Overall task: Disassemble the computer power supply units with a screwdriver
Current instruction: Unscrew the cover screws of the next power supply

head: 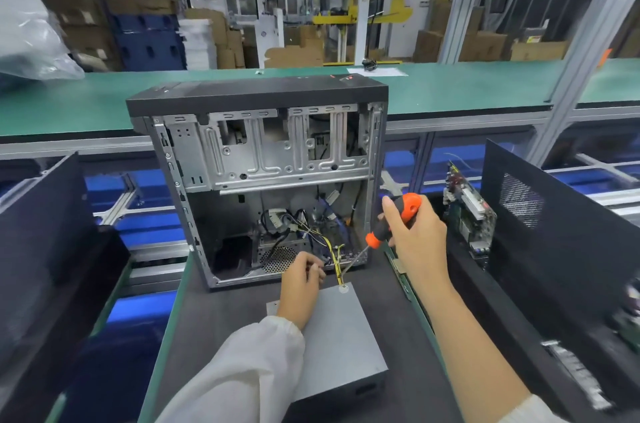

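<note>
Right hand (414, 232) grips the ribbed orange-black screwdriver (393, 220); left hand (300, 280), fingers curled, pinches cables (330, 249) above the smooth grey boxy power supply (337, 339), before the open steel case (263, 159).

Power supply unit and screwdriver on the dark bench

The grey metal power supply unit (341, 336) lies flat before the open case, its yellow and black wires running inside. The orange-black screwdriver (391, 225) is tilted, tip down toward these wires.

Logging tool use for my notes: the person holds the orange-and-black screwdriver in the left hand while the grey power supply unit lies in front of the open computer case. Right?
Not quite: the head view shows the screwdriver in the right hand. The left hand is at the cables. The power supply unit does lie before the computer case.
</note>
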`<action>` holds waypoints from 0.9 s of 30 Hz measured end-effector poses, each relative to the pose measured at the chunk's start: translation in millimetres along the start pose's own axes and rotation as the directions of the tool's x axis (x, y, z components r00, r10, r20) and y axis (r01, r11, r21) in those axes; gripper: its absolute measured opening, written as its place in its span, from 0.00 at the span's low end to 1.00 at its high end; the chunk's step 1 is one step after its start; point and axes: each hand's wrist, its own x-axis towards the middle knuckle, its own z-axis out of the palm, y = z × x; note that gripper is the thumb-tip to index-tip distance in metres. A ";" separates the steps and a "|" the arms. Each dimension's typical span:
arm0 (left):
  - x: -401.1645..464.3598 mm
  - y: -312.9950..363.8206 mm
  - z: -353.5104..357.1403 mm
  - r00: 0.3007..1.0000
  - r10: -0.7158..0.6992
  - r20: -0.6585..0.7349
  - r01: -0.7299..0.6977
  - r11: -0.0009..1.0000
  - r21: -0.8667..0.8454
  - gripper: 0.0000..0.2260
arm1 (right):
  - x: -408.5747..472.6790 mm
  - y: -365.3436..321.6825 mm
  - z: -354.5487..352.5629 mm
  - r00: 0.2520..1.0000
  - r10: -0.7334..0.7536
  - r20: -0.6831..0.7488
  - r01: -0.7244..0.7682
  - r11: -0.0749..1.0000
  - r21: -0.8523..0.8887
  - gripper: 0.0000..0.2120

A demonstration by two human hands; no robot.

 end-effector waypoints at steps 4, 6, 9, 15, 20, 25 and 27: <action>-0.5 -2.9 2.2 1.000 0.011 -0.020 -0.010 0.999 0.048 0.10 | -9.7 10.1 2.0 1.000 0.016 0.014 -0.016 0.999 0.035 0.17; -1.1 -1.8 0.8 1.000 0.008 -0.013 -0.007 0.999 0.044 0.13 | -13.3 9.5 2.3 1.000 0.003 0.013 -0.004 0.997 0.077 0.16; 2.0 -0.1 -1.7 0.999 0.008 0.050 -0.011 0.998 0.063 0.15 | -15.8 6.0 1.6 1.000 -0.022 0.009 0.021 0.995 0.100 0.15; 9.3 4.5 -3.5 0.994 -0.078 0.083 0.083 0.994 -0.064 0.17 | -11.6 0.1 -1.1 0.998 -0.062 0.000 0.062 0.989 0.132 0.15; 1.4 -0.4 2.6 0.976 0.044 0.214 -0.076 0.987 0.144 0.10 | -12.2 2.0 2.1 0.992 -0.121 0.019 0.120 0.991 0.061 0.16; 1.6 0.7 -0.9 0.963 0.088 0.254 -0.152 0.957 0.247 0.08 | -12.3 4.7 3.1 0.992 -0.126 0.018 0.125 0.992 0.019 0.16; 0.9 1.4 -0.8 0.963 0.091 0.254 -0.156 0.955 0.251 0.08 | -13.9 3.7 2.6 0.990 -0.138 0.021 0.137 0.990 0.038 0.16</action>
